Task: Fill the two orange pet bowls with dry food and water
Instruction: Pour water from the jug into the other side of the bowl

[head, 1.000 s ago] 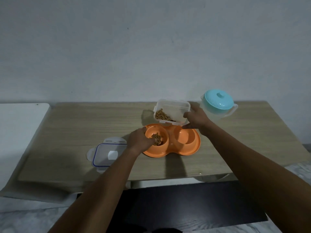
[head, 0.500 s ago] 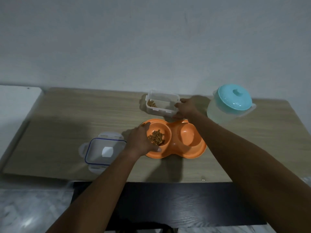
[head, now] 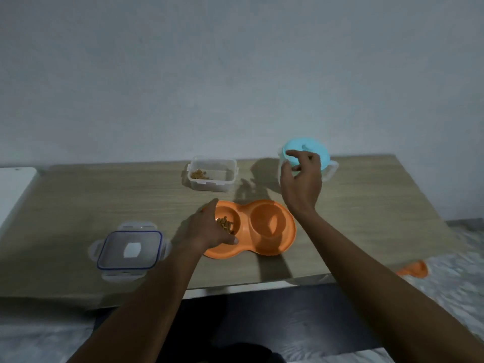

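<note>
Head view: orange plastic double bowl (head: 272, 248) is sitting on the pale wooden worktop (head: 91, 200), its long axis running left-right. Its left well (head: 231, 214) is holding a small heap of brown dry kibble (head: 224, 223). The right well (head: 267, 221) is looking empty, no water showing.

Left hand (head: 207, 229) is lying over the bowl's left rim, thumb on the near edge and fingers at the far edge, its grip grasping the bowl.

Right hand (head: 301, 184) is reaching behind-right of the bowl, grip released, fingers spread and half-curled, holding nothing. The clear plastic jug with teal lid (head: 306, 149) is lying just beyond it, handle pointing right. Contact is hard to tell, but the right hand is clearly the nearer one.

Clear plastic food container (head: 212, 186) is sitting behind the bowl with a few kibbles inside. Clear snap lid with blue seal (head: 129, 251) is lying left of the bowl.

Count: one double bowl, two wells, one jug, one container, one loose lid. Water step is likely coming up.
</note>
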`<state>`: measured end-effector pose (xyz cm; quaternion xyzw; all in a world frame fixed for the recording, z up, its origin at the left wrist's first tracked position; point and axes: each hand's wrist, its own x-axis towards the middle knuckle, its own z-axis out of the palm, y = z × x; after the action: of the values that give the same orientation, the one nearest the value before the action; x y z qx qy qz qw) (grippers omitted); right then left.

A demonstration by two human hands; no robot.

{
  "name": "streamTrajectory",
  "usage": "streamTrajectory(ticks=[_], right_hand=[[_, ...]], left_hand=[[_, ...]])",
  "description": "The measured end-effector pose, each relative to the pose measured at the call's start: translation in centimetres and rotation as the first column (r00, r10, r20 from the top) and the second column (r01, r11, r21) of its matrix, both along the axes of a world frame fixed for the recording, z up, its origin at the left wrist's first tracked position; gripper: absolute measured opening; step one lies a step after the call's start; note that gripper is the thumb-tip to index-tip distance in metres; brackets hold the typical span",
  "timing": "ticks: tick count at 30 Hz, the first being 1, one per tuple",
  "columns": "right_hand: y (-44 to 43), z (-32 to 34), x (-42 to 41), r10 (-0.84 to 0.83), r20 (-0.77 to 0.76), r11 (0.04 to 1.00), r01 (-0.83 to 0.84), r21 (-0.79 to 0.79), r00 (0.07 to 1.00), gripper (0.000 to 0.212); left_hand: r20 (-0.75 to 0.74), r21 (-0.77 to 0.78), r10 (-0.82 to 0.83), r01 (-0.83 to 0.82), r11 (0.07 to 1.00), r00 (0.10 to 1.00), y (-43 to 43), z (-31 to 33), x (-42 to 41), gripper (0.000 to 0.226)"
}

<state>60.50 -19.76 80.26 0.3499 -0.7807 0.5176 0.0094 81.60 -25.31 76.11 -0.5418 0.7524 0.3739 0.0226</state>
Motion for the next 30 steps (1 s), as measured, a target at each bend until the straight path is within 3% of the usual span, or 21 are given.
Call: streamTrajectory(ticks=[2, 4, 6, 8, 10, 12, 17, 19, 22, 30], right_hand=[[1.0, 0.1, -3.1, -0.138, -0.017, 0.99, 0.139, 0.025, 0.99, 0.031], [1.8, 0.2, -6.2, -0.227, 0.007, 0.961, 0.223, 0.165, 0.974, 0.04], [2.0, -0.2, -8.9, -0.206, 0.116, 0.934, 0.16, 0.319, 0.972, 0.051], [2.0, -0.7, -10.9, -0.117, 0.211, 0.93, 0.032, 0.367, 0.97, 0.064], [1.9, -0.8, -12.1, -0.09, 0.263, 0.938, -0.007, 0.346, 0.961, 0.075], [1.9, -0.6, -12.7, -0.085, 0.358, 0.95, -0.033, 0.312, 0.93, 0.072], [2.1, -1.3, -13.6, 0.007, 0.649, 0.981, -0.13, 0.142, 0.761, 0.073], [1.9, -1.7, -13.1, 0.012, 0.714, 0.995, -0.078, 0.059, 0.7, 0.059], [1.7, -1.7, -12.2, 0.013, 0.748, 1.0, 0.005, -0.021, 0.663, 0.038], [3.1, -1.3, -11.7, 0.006, 0.758, 0.998, 0.046, -0.047, 0.653, 0.032]], left_hand=[[0.035, 0.008, -0.01, 0.009, 1.0, 0.999, 0.5, 0.1, -1.3, 0.133], [0.092, -0.01, -0.023, 0.024, 1.0, 0.995, 1.1, 0.3, -2.6, 0.134], [0.137, -0.039, -0.029, 0.035, 0.999, 0.99, 1.5, 0.4, -3.6, 0.133], [0.151, -0.04, -0.024, 0.03, 0.999, 0.988, 1.7, 0.4, -4.5, 0.13], [0.165, -0.033, -0.013, 0.018, 0.999, 0.986, 2.0, 0.3, -5.2, 0.134], [0.171, -0.03, 0.006, -0.001, 1.0, 0.985, 2.2, 0.0, -5.6, 0.138], [0.153, -0.039, 0.068, -0.063, 0.997, 0.986, 2.7, -0.2, -6.0, 0.133], [0.147, -0.041, 0.086, -0.081, 0.996, 0.985, 2.8, -0.4, -6.2, 0.133], [0.135, -0.028, 0.107, -0.104, 0.994, 0.985, 2.8, -0.4, -6.4, 0.131], [0.115, -0.004, 0.115, -0.116, 0.993, 0.987, 2.8, -0.8, -6.3, 0.128]])
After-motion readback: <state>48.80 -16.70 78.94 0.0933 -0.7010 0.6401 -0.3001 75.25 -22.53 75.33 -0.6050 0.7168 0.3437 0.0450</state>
